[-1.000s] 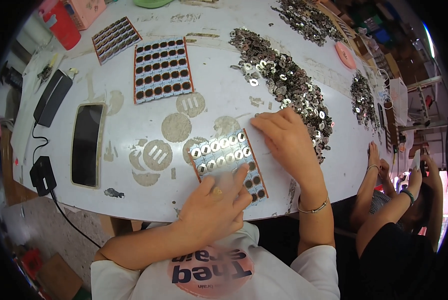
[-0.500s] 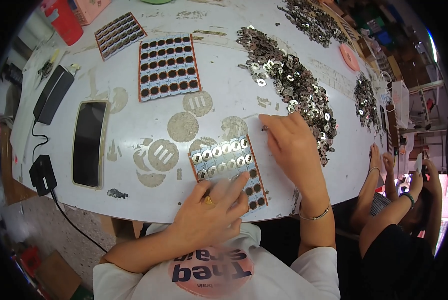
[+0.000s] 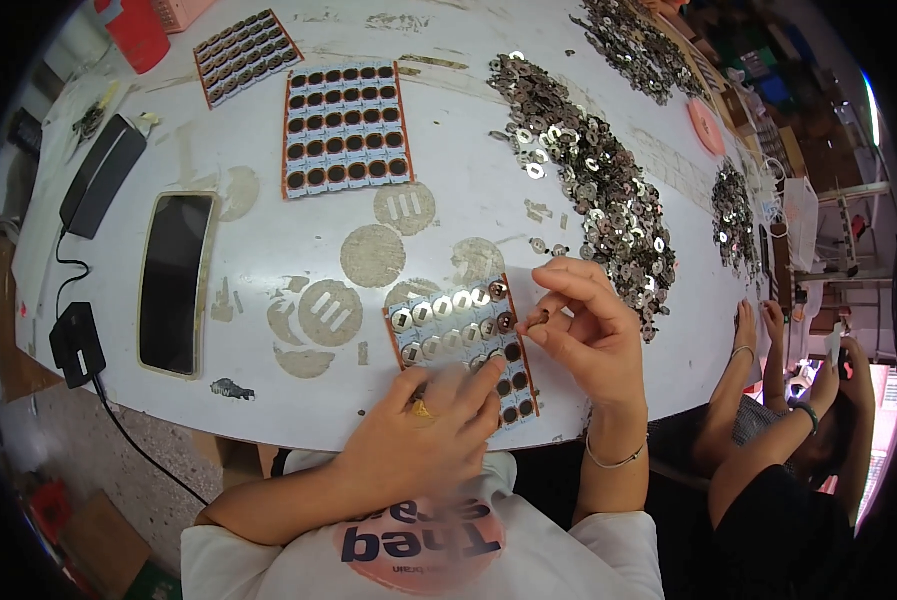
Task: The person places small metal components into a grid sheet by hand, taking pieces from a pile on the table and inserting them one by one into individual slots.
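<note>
A panel of small round parts (image 3: 525,372) with orange edges lies on the table in front of me. Silver slotted discs (image 3: 442,308) cover its far rows, while dark circles (image 3: 509,412) show in the near rows. My left hand (image 3: 423,420) rests over the panel's near left, fingers apart and partly blurred, its index fingertip touching the panel. Just right of the panel, my right hand (image 3: 593,335) pinches a small metal disc (image 3: 539,318) between thumb and fingertips. Beyond that hand, a couple of loose discs (image 3: 540,246) lie apart from the big heap of metal discs (image 3: 608,175).
Two more panels (image 3: 348,130) (image 3: 246,60) lie at the far left. A phone (image 3: 175,285), a black device (image 3: 105,178) and a cabled black box (image 3: 76,345) sit on the left. Further heaps (image 3: 733,220) and a pink dish (image 3: 706,126) are at right, beside another person's arms (image 3: 768,440).
My right hand has turned and come nearer, to the panel's right edge, with the small disc in its pinch. Loose discs now show beside the heap. My left hand stays on the panel.
</note>
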Demonstrator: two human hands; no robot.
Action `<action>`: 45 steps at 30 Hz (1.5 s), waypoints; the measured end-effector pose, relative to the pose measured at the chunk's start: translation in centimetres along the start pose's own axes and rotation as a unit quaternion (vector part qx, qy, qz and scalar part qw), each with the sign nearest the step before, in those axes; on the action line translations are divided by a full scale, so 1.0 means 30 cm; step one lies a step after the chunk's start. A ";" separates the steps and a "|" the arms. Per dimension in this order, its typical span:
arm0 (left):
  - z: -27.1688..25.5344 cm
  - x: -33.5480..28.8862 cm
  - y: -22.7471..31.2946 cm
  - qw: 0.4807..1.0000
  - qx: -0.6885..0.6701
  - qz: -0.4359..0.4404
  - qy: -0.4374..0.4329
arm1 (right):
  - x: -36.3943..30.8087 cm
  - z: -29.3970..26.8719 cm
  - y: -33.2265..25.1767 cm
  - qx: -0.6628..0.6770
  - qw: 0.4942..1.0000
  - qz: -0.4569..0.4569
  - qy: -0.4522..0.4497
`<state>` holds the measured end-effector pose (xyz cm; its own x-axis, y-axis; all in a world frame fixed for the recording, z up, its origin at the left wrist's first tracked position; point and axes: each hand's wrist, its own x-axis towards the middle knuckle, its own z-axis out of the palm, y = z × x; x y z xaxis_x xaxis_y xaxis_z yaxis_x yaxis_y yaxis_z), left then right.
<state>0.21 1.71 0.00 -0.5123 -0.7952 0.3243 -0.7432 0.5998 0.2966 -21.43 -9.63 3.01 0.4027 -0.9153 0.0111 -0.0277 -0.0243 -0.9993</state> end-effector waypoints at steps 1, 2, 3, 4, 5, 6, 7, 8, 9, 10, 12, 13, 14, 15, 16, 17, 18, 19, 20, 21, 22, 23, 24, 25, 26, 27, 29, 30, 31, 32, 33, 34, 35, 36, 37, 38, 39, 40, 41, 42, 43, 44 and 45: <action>-0.005 0.003 -0.002 1.000 0.020 0.008 -0.003 | -0.001 0.004 -0.002 -0.020 1.000 -0.022 -0.005; -0.009 0.005 -0.004 0.999 0.040 0.015 -0.005 | -0.009 0.009 0.007 -0.005 1.000 -0.010 0.016; -0.011 0.005 -0.005 0.999 0.039 0.015 -0.004 | -0.024 -0.002 0.019 -0.007 1.000 -0.010 0.016; -0.014 0.005 -0.004 0.999 0.040 0.020 -0.008 | -0.039 -0.018 0.030 -0.025 1.000 -0.001 0.011; -0.015 0.007 -0.002 0.999 0.042 0.024 -0.014 | -0.048 -0.026 0.031 -0.042 0.999 0.008 0.007; -0.010 0.009 0.000 0.999 0.040 0.023 -0.012 | -0.053 -0.018 0.032 -0.021 0.999 0.005 0.033; -0.004 0.005 0.003 0.999 0.038 0.014 -0.003 | -0.058 -0.022 0.029 -0.021 0.999 0.007 0.033; 0.002 0.002 0.006 0.999 0.036 0.006 0.007 | -0.064 -0.032 0.026 -0.020 0.999 0.034 0.030; 0.006 -0.002 0.009 0.999 0.034 0.005 0.005 | -0.070 -0.039 0.023 -0.019 0.998 0.061 0.027; 0.011 -0.001 0.010 1.000 0.027 0.001 0.009 | -0.072 -0.045 0.019 -0.019 0.997 0.063 0.028; 0.016 0.001 0.013 1.000 0.019 -0.001 0.012 | -0.076 -0.053 0.009 -0.092 0.988 0.124 -0.009; 0.017 -0.002 0.012 1.000 0.024 0.000 0.012 | -0.076 -0.053 0.009 -0.090 0.988 0.125 -0.007; 0.018 -0.002 0.011 0.999 0.029 0.002 0.012 | -0.076 -0.052 0.008 -0.098 0.983 0.157 -0.024; 0.017 0.000 0.010 1.000 0.029 0.004 0.009 | -0.074 -0.052 0.005 -0.105 0.976 0.188 -0.041; 0.013 0.002 0.011 0.999 0.036 0.004 0.003 | -0.066 -0.045 -0.005 -0.102 0.976 0.189 -0.039; 0.011 0.003 0.012 0.999 0.043 0.004 -0.002 | -0.053 -0.033 -0.022 -0.169 0.969 0.172 -0.053; 0.011 0.002 0.014 0.999 0.044 0.005 -0.006 | -0.045 -0.025 -0.027 -0.235 0.957 0.154 -0.066; 0.010 0.002 0.014 0.999 0.043 0.002 -0.008 | -0.042 -0.023 -0.022 -0.234 0.958 0.155 -0.064; 0.010 0.002 0.014 0.999 0.043 -0.001 -0.010 | -0.040 -0.021 -0.015 -0.240 0.956 0.155 -0.063; 0.009 0.002 0.014 0.999 0.042 0.000 -0.012 | -0.040 -0.021 -0.010 -0.246 0.955 0.155 -0.062; 0.009 0.002 0.015 0.999 0.040 -0.001 -0.012 | -0.040 -0.022 -0.009 -0.245 0.955 0.156 -0.063; 0.010 0.001 0.015 0.999 0.038 -0.002 -0.012 | -0.041 -0.024 -0.011 -0.264 0.953 0.134 -0.065; 0.012 -0.002 0.017 0.999 0.038 -0.003 -0.013 | -0.043 -0.024 -0.012 -0.283 0.950 0.112 -0.066; 0.016 -0.006 0.020 0.999 0.042 -0.003 -0.008 | -0.045 -0.021 -0.011 -0.282 0.950 0.113 -0.068; 0.018 -0.010 0.021 0.999 0.045 -0.003 -0.003 | -0.049 -0.016 -0.010 -0.299 0.946 0.115 -0.045; 0.017 -0.012 0.020 0.999 0.045 -0.005 -0.005 | -0.054 -0.012 -0.010 -0.316 0.941 0.116 -0.022; 0.016 -0.014 0.020 0.999 0.051 -0.001 -0.012 | -0.065 0.003 -0.013 -0.289 0.949 0.123 -0.014; 0.017 -0.015 0.020 0.999 0.050 -0.002 -0.013 | -0.070 0.009 -0.014 -0.262 0.956 0.128 -0.004; 0.018 -0.015 0.019 0.999 0.052 -0.001 -0.011 | -0.074 0.012 -0.015 -0.261 0.956 0.130 -0.004; 0.019 -0.016 0.019 0.998 0.055 0.001 -0.009 | -0.077 0.015 -0.015 -0.265 0.957 0.121 -0.002; 0.021 -0.016 0.021 0.998 0.054 0.001 -0.011 | -0.082 0.018 -0.015 -0.270 0.957 0.111 0.000; 0.024 -0.016 0.023 0.998 0.059 0.001 -0.011 | -0.089 0.023 -0.013 -0.269 0.957 0.113 0.000; 0.025 -0.018 0.024 0.998 0.064 0.001 -0.011 | -0.099 0.028 -0.011 -0.318 0.945 0.081 -0.002; 0.025 -0.020 0.023 0.998 0.064 0.001 -0.012 | -0.107 0.035 -0.010 -0.366 0.929 0.049 -0.005; 0.025 -0.020 0.023 0.998 0.065 0.002 -0.012 | -0.114 0.043 -0.010 -0.367 0.929 0.050 -0.006; 0.025 -0.021 0.024 0.998 0.067 0.003 -0.013 | -0.120 0.055 -0.010 -0.398 0.917 0.025 0.000; 0.024 -0.023 0.025 0.998 0.066 0.001 -0.012 | -0.126 0.063 -0.010 -0.428 0.904 -0.002 0.005; 0.023 -0.023 0.021 0.998 0.063 0.001 -0.010 | -0.128 0.065 -0.007 -0.429 0.903 -0.003 0.003; 0.022 -0.023 0.018 0.998 0.060 0.000 -0.009 | -0.129 0.067 0.001 -0.433 0.901 -0.031 0.018; 0.024 -0.023 0.015 0.998 0.061 -0.004 -0.007 | -0.132 0.070 0.008 -0.435 0.898 -0.059 0.032; 0.030 -0.023 0.018 0.998 0.061 -0.003 -0.008 | -0.146 0.076 0.012 -0.435 0.898 -0.060 0.027; 0.034 -0.023 0.020 0.998 0.061 -0.002 -0.009 | -0.164 0.084 0.016 -0.435 0.897 -0.059 0.054; 0.034 -0.017 0.018 0.998 0.061 -0.007 -0.009 | -0.169 0.088 0.020 -0.435 0.895 -0.057 0.082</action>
<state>-0.37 2.36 -0.93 -0.5087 -0.8050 0.3054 -0.7962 0.5748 0.1888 -21.08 -3.94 2.25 0.3111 -0.9316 0.1879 -0.7249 -0.3604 -0.5870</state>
